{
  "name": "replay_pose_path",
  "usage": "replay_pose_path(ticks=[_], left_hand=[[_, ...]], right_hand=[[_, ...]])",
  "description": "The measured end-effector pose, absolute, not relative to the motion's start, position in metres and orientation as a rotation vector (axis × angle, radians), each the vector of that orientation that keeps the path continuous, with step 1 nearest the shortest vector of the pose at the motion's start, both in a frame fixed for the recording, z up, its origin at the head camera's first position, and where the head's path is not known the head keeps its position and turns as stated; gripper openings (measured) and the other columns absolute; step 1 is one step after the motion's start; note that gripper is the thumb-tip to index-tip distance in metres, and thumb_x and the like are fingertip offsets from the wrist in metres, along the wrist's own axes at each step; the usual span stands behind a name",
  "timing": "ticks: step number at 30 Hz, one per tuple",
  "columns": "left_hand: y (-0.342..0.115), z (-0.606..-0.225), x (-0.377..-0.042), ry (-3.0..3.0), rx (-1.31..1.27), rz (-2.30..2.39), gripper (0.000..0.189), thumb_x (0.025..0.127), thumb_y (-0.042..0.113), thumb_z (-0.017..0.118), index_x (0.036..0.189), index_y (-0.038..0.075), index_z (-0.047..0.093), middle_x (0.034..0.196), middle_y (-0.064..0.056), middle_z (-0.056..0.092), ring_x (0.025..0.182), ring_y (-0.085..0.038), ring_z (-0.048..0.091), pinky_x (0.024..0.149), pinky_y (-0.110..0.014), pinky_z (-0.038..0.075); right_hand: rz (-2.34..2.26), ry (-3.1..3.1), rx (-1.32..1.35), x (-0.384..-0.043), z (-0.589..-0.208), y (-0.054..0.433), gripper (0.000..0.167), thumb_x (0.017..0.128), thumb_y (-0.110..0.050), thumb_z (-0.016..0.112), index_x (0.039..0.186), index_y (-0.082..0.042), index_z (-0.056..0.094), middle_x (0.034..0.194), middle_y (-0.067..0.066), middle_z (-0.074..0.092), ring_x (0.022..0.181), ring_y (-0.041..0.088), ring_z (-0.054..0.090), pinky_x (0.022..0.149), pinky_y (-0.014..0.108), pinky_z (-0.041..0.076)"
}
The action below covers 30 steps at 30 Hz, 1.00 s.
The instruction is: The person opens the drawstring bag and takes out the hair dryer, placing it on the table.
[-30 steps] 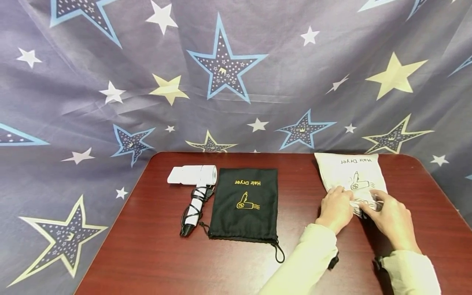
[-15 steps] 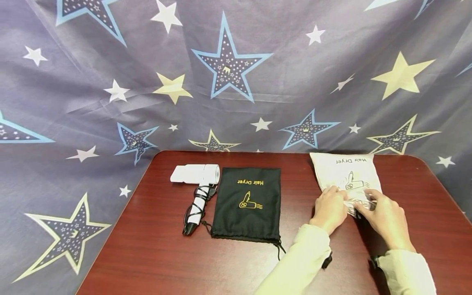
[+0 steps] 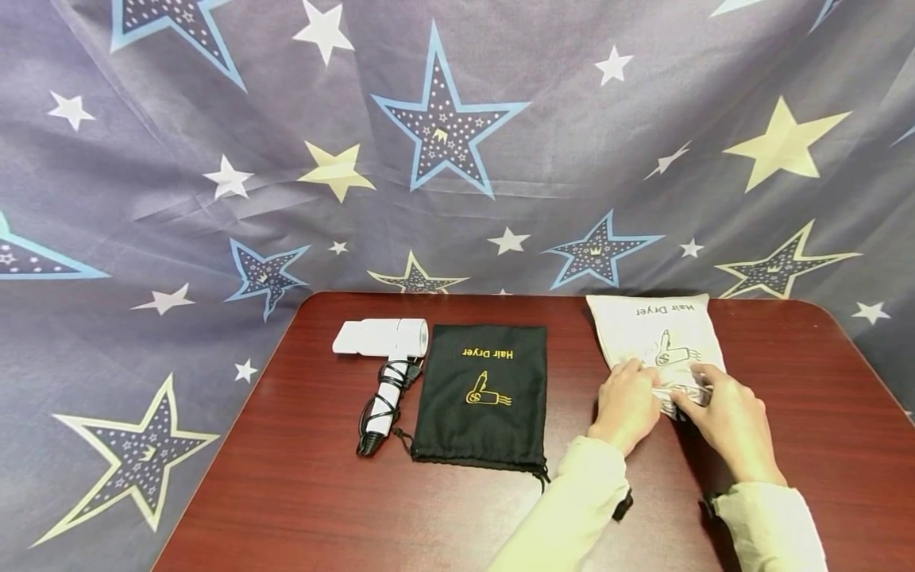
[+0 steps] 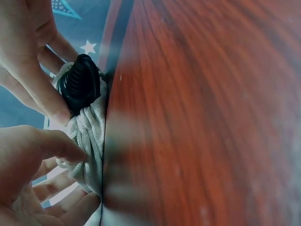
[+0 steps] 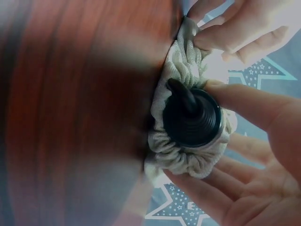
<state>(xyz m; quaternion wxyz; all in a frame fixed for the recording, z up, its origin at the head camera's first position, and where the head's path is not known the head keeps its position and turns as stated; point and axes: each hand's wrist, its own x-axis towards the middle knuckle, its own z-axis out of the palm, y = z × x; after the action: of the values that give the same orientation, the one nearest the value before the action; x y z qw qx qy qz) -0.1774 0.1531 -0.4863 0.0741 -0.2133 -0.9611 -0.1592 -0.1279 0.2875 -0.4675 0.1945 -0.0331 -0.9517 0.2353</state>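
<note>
A white drawstring bag [image 3: 654, 330] printed "Hair Dryer" lies at the back right of the table, its mouth bunched toward me. My left hand [image 3: 627, 403] pinches the gathered fabric [image 4: 87, 141] at the mouth's left side. On the right side, my right hand [image 3: 732, 421] grips the same mouth between thumb and fingers. A black ribbed end [image 5: 195, 117] with a thick bent cord stub pokes out of the mouth, as both wrist views show. The rest of what is in the bag is hidden.
A white hair dryer [image 3: 386, 342] lies at the table's left, black cord wound round its handle. Beside it a black drawstring bag [image 3: 486, 429] lies flat, printed in yellow. A star-patterned cloth [image 3: 457, 238] hangs behind the table [image 3: 300, 508].
The white bag has slid left along the table, with both hands moving along at its mouth. The hair dryer and black bag stay put; the head view shifts slightly.
</note>
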Motion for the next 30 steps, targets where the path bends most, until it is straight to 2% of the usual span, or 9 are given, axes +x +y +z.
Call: replay_pose_path(ticks=[30], left_hand=[[0.117,-0.487,-0.180,-2.933,-0.509,-0.536,0.016,0.084,0.024,0.074,0.098,0.030,0.073,0.102,0.012,0.062,0.097,-0.007,0.060,0.070,-0.026,0.052]], right_hand=[[0.648,-2.690,-0.056,-0.137,-0.466,0.247,0.049,0.078,-0.018,0.082,0.115,0.008,0.062,0.098,0.038,0.064,0.072,0.058,0.060,0.059,0.064,0.045]])
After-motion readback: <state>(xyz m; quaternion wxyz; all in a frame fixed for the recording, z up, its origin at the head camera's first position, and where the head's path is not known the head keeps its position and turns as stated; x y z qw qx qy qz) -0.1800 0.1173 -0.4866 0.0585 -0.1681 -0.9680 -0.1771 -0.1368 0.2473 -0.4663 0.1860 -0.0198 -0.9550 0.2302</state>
